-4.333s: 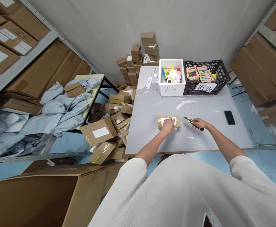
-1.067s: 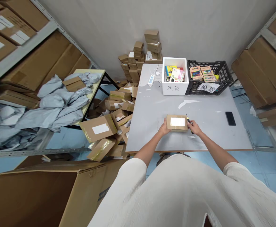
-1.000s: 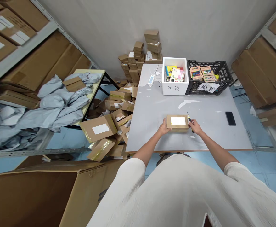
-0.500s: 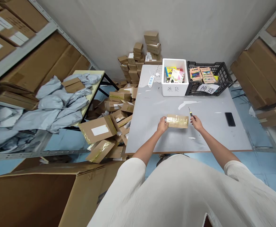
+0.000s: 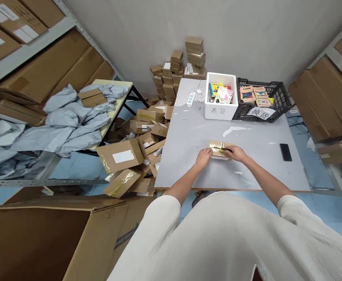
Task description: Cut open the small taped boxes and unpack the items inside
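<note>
A small taped cardboard box (image 5: 217,145) rests on the grey table (image 5: 182,156) in front of me. My left hand (image 5: 204,157) grips the left end of this box with closed fingers. Closed around a dark-handled cutter (image 5: 224,148), my right hand (image 5: 236,153) lies over the box's right part. The cutter points left, its tip over the tape on top of the box.
Behind the box stand a white foam bin (image 5: 220,111) with books and a black crate (image 5: 276,113) with packets. A phone (image 5: 286,152) lies at the right, a power strip (image 5: 191,99) at the back left. Cardboard boxes (image 5: 124,156) are heaped left of the table.
My right hand has moved left with the cutter, from beside the box to over its top. The box's front side is now tilted more into view. My left hand stays at its left end.
</note>
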A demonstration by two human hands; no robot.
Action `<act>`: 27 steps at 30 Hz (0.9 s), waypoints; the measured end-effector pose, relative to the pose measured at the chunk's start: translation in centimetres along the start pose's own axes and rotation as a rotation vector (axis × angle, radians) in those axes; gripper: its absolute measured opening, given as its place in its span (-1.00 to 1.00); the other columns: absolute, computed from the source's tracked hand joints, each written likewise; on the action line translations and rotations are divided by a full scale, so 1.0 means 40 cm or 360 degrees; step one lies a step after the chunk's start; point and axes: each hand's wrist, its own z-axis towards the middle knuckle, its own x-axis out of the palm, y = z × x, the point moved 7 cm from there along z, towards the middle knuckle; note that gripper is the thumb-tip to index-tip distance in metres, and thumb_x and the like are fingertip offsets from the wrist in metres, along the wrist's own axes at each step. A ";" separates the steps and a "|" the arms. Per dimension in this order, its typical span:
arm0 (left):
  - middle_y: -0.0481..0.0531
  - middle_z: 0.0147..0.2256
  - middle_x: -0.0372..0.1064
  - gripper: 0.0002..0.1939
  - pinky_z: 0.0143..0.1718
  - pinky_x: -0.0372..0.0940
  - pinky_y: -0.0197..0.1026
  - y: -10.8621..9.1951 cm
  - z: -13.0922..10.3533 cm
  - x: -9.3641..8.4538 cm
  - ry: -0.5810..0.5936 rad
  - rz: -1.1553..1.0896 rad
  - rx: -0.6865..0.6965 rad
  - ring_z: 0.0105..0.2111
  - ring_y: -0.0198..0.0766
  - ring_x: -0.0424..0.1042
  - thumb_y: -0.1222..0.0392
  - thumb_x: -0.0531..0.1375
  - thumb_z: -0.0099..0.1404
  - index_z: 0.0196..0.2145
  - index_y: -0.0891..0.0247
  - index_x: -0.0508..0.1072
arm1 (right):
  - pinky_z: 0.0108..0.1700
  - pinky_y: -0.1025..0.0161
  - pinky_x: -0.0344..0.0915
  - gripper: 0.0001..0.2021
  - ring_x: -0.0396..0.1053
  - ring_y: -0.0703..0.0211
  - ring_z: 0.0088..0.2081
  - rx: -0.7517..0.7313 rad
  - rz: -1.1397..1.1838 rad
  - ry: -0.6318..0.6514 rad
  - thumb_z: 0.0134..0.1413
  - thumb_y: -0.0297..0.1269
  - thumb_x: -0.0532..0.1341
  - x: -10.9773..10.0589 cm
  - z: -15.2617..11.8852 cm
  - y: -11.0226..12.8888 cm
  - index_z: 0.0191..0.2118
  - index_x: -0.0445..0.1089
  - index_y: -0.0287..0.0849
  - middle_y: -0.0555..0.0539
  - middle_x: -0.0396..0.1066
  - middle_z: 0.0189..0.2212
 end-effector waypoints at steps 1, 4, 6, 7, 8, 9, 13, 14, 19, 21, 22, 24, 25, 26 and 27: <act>0.21 0.33 0.41 -0.51 0.34 0.22 0.10 0.001 0.000 0.000 0.0007 -0.0004 -0.0004 0.35 0.03 0.35 0.42 0.14 0.48 0.26 0.08 0.52 | 0.12 0.10 0.40 -0.59 0.51 -0.14 0.17 -0.0004 -0.0054 0.0015 0.51 -0.12 0.11 0.001 0.010 0.009 0.28 0.56 0.01 -0.13 0.60 0.19; 0.22 0.32 0.43 -0.49 0.34 0.23 0.09 0.002 0.000 0.002 0.0001 -0.0012 -0.0011 0.36 0.03 0.35 0.45 0.15 0.46 0.26 0.10 0.52 | 0.06 0.13 0.39 -0.60 0.50 -0.13 0.15 0.0000 -0.0168 0.0028 0.51 -0.10 0.12 0.000 0.036 0.032 0.26 0.58 0.06 -0.12 0.59 0.18; 0.24 0.31 0.44 -0.49 0.33 0.24 0.10 0.000 0.001 0.003 -0.0009 -0.0009 -0.0004 0.35 0.04 0.36 0.47 0.15 0.46 0.26 0.12 0.52 | 0.03 0.15 0.37 -0.62 0.51 -0.12 0.13 -0.0002 -0.0219 0.0047 0.52 -0.08 0.12 0.001 0.048 0.045 0.23 0.60 0.08 -0.12 0.59 0.17; 0.24 0.31 0.44 -0.48 0.33 0.25 0.10 0.000 0.002 0.004 -0.0012 0.0000 0.0001 0.35 0.04 0.36 0.48 0.14 0.45 0.26 0.13 0.52 | 0.02 0.16 0.37 -0.62 0.51 -0.11 0.12 -0.0003 -0.0238 0.0056 0.52 -0.07 0.12 0.002 0.052 0.050 0.22 0.60 0.09 -0.12 0.59 0.16; 0.24 0.31 0.44 -0.47 0.32 0.25 0.09 -0.001 0.002 0.005 -0.0013 0.0013 0.0006 0.35 0.04 0.36 0.49 0.14 0.44 0.26 0.14 0.52 | 0.01 0.17 0.36 -0.62 0.52 -0.11 0.10 -0.0006 -0.0252 0.0061 0.52 -0.05 0.12 0.002 0.056 0.054 0.22 0.60 0.09 -0.12 0.59 0.14; 0.24 0.31 0.44 -0.47 0.31 0.25 0.09 -0.001 0.002 0.006 -0.0012 0.0027 0.0012 0.35 0.04 0.36 0.50 0.13 0.43 0.25 0.15 0.52 | 0.00 0.17 0.35 -0.61 0.52 -0.10 0.09 -0.0012 -0.0261 0.0060 0.53 -0.02 0.12 0.002 0.058 0.057 0.23 0.59 0.10 -0.12 0.60 0.12; 0.24 0.29 0.46 -0.51 0.27 0.26 0.07 -0.001 0.004 0.009 -0.0013 0.0055 0.0019 0.32 0.03 0.38 0.50 0.09 0.46 0.22 0.16 0.52 | -0.02 0.19 0.34 -0.57 0.51 -0.10 0.07 -0.0046 -0.0279 0.0059 0.51 0.10 0.13 0.000 0.064 0.067 0.26 0.56 0.12 -0.12 0.62 0.04; 0.24 0.28 0.46 -0.51 0.27 0.26 0.07 -0.001 0.005 0.009 -0.0014 0.0058 0.0021 0.31 0.03 0.38 0.49 0.08 0.47 0.22 0.16 0.52 | -0.02 0.19 0.34 -0.57 0.51 -0.10 0.06 -0.0049 -0.0288 0.0066 0.51 0.12 0.14 0.001 0.065 0.069 0.25 0.56 0.12 -0.12 0.62 0.04; 0.23 0.28 0.46 -0.52 0.26 0.25 0.07 -0.003 0.005 0.006 -0.0016 0.0031 0.0018 0.29 0.03 0.39 0.49 0.09 0.47 0.21 0.14 0.52 | -0.03 0.18 0.32 -0.60 0.52 -0.10 0.05 -0.0017 -0.0400 0.0118 0.55 0.00 0.09 0.007 0.070 0.082 0.21 0.58 0.07 -0.16 0.58 0.08; 0.24 0.27 0.46 -0.51 0.26 0.24 0.08 -0.005 0.005 0.004 -0.0015 0.0021 0.0009 0.28 0.04 0.39 0.48 0.09 0.46 0.21 0.13 0.52 | -0.06 0.17 0.32 -0.61 0.52 -0.09 0.04 -0.0016 -0.0446 0.0135 0.56 -0.06 0.06 0.008 0.070 0.086 0.18 0.59 0.05 -0.18 0.58 0.08; 0.24 0.27 0.46 -0.51 0.26 0.24 0.08 -0.005 0.005 0.004 -0.0013 0.0029 0.0005 0.28 0.05 0.39 0.48 0.09 0.46 0.21 0.13 0.52 | -0.07 0.17 0.32 -0.61 0.52 -0.10 0.03 -0.0018 -0.0463 0.0140 0.56 -0.07 0.05 0.007 0.070 0.087 0.17 0.60 0.05 -0.18 0.58 0.08; 0.24 0.26 0.46 -0.49 0.26 0.23 0.09 -0.006 0.005 0.004 -0.0004 0.0061 0.0002 0.27 0.06 0.38 0.49 0.08 0.44 0.22 0.15 0.51 | -0.08 0.16 0.33 -0.60 0.52 -0.10 0.02 -0.0024 -0.0495 0.0148 0.56 -0.07 0.04 0.004 0.069 0.085 0.16 0.60 0.04 -0.19 0.58 0.07; 0.25 0.26 0.45 -0.49 0.25 0.23 0.09 -0.006 0.005 0.005 0.0001 0.0080 0.0002 0.27 0.06 0.38 0.50 0.09 0.43 0.22 0.16 0.51 | -0.09 0.16 0.33 -0.60 0.52 -0.11 0.02 -0.0023 -0.0512 0.0157 0.56 -0.08 0.04 0.002 0.069 0.082 0.16 0.60 0.03 -0.20 0.58 0.07; 0.25 0.25 0.45 -0.49 0.24 0.23 0.08 -0.006 0.006 0.006 0.0008 0.0099 0.0003 0.26 0.06 0.38 0.50 0.09 0.42 0.21 0.16 0.50 | -0.09 0.15 0.33 -0.60 0.52 -0.11 0.01 -0.0016 -0.0529 0.0172 0.56 -0.08 0.04 -0.001 0.069 0.078 0.15 0.61 0.02 -0.21 0.59 0.07; 0.25 0.24 0.46 -0.49 0.24 0.23 0.08 -0.006 0.007 0.006 0.0017 0.0116 0.0004 0.26 0.06 0.38 0.51 0.10 0.40 0.20 0.17 0.51 | -0.09 0.15 0.33 -0.60 0.53 -0.11 0.00 -0.0001 -0.0541 0.0191 0.56 -0.08 0.04 -0.003 0.068 0.073 0.13 0.62 0.01 -0.22 0.59 0.06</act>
